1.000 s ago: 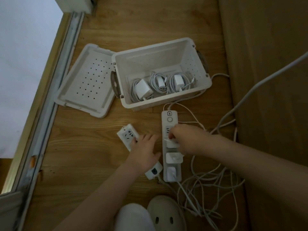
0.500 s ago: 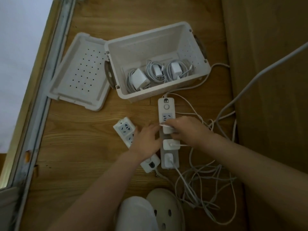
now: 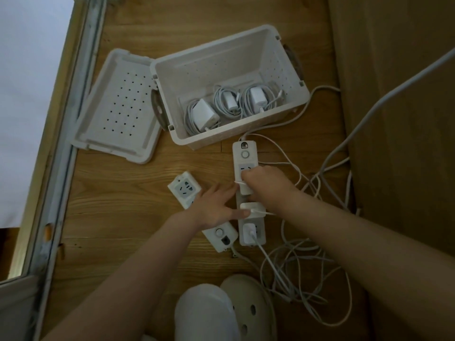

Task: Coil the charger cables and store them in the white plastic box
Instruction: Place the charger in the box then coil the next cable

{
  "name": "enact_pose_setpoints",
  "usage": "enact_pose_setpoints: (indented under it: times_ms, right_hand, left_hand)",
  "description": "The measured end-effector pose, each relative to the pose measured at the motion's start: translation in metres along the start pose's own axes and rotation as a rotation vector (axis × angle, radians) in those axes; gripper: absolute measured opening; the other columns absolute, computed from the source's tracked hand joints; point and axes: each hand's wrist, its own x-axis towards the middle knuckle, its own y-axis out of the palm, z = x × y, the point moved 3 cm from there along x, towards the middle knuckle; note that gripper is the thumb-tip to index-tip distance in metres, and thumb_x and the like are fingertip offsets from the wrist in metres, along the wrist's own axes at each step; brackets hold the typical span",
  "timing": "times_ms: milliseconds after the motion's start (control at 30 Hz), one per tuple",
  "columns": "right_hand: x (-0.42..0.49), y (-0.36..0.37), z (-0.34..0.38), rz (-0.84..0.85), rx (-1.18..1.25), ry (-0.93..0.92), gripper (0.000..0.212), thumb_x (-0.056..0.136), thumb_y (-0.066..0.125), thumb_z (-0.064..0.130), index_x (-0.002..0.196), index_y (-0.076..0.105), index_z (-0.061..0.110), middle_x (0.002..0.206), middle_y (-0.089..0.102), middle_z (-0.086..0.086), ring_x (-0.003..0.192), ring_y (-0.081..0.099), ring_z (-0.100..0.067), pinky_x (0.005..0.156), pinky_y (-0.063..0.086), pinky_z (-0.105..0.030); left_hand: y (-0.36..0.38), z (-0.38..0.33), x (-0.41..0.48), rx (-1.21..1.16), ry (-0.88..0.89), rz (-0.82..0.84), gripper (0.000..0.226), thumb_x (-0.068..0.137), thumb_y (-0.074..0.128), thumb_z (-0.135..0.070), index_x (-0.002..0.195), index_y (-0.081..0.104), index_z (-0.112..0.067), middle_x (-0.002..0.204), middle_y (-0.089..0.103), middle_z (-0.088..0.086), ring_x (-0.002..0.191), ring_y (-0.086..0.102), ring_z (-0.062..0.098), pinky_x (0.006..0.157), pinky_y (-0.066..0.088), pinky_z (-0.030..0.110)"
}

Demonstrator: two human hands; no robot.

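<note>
At 5 o'clock, loose white cables (image 3: 304, 264) lie tangled on the wooden floor (image 3: 118, 217). My left hand (image 3: 216, 205) rests flat, fingers spread, on the short power strip (image 3: 184, 189). My right hand (image 3: 267, 185) grips a charger plug (image 3: 247, 190) seated in the long power strip (image 3: 245, 156). At 12 o'clock, the white plastic box (image 3: 221, 60) stands open, holding three coiled chargers (image 3: 204, 114); its lid (image 3: 118, 104) lies at 10 o'clock.

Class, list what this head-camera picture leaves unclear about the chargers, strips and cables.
Head view: the right hand covers most of the charger it grips on the long power strip.
Head view: the left hand hides the short power strip's middle.
Head view: the tangled cables overlap in dim light; none traceable to a charger.
Head view: the thick cable is cut off by the right edge.
</note>
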Motion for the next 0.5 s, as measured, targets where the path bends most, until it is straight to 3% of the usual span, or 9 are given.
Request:
enact_pose_setpoints:
  times_ms: [167, 300, 500]
  right_hand:
    - [-0.003, 0.004, 0.0, -0.061, 0.031, -0.018, 0.031, 0.09, 0.057, 0.024, 0.117, 0.051, 0.01, 0.118, 0.054, -0.009, 0.104, 0.058, -0.025, 0.077, 0.043, -0.03]
    - [-0.006, 0.006, -0.005, -0.078, 0.094, -0.03, 0.028, 0.09, 0.058, 0.026, 0.114, 0.053, 0.013, 0.115, 0.059, -0.007, 0.104, 0.058, -0.023, 0.076, 0.041, -0.028]
    - [0.0, 0.006, -0.003, 0.006, 0.07, -0.017, 0.04, 0.091, 0.058, 0.023, 0.129, 0.049, 0.013, 0.121, 0.058, -0.01, 0.109, 0.058, -0.025, 0.082, 0.047, -0.032]
  left_hand:
    - [0.001, 0.003, -0.009, 0.41, 0.015, -0.008, 0.081, 0.083, 0.011, -0.076, 0.15, -0.006, -0.033, 0.159, 0.0, -0.007, 0.146, -0.005, 0.02, 0.116, -0.006, 0.05]
    - [-0.004, -0.001, -0.008, 0.535, 0.094, -0.125, 0.085, 0.083, 0.012, -0.076, 0.151, 0.001, -0.027, 0.159, 0.0, -0.003, 0.146, -0.005, 0.019, 0.116, -0.005, 0.049]
    - [-0.018, -0.005, 0.001, 0.642, 0.176, -0.079, 0.092, 0.08, 0.016, -0.08, 0.151, -0.005, -0.026, 0.158, -0.012, -0.003, 0.145, -0.014, 0.016, 0.116, -0.007, 0.047]
